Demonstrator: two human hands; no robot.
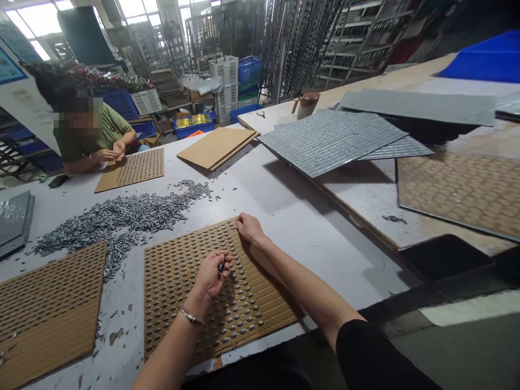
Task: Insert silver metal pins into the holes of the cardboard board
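Observation:
A brown perforated board [170, 271] lies on the table in front of me, many of its slots filled with small grey metal pieces. My left hand [213, 272] hovers over its middle, fingers closed on a few small dark metal pieces [221, 266]. My right hand [248, 227] rests at the board's far right corner with its fingers curled against the edge. A large heap of loose grey metal pieces [122, 216] is spread on the table just beyond the board.
A second perforated board [44, 309] lies at my left. Across the table a seated person works at another board [136, 168]. Plain cardboard sheets [217, 147], stacked grey filled sheets [333, 141] and a filled brown board [459, 187] lie to the right. A dark tray [14, 219] sits far left.

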